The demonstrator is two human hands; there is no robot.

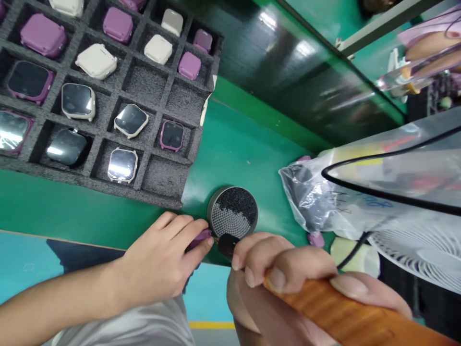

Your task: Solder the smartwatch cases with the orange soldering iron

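Note:
My left hand [163, 262] is closed around a small purple watch case [199, 237], most of it hidden by my fingers. My right hand [288, 271] grips an orange-handled electric screwdriver [324, 312]; its black tip [226, 244] meets the purple case. Just behind the tip stands a round grey tin [232, 211] filled with tiny dark screws.
A black foam tray [154, 86] at the upper left holds several purple and white smartwatches. A clear plastic bag [360, 192] with a black cable over it lies at the right, beside a white fan [418, 250]. Another person's arm [432, 45] shows at the top right.

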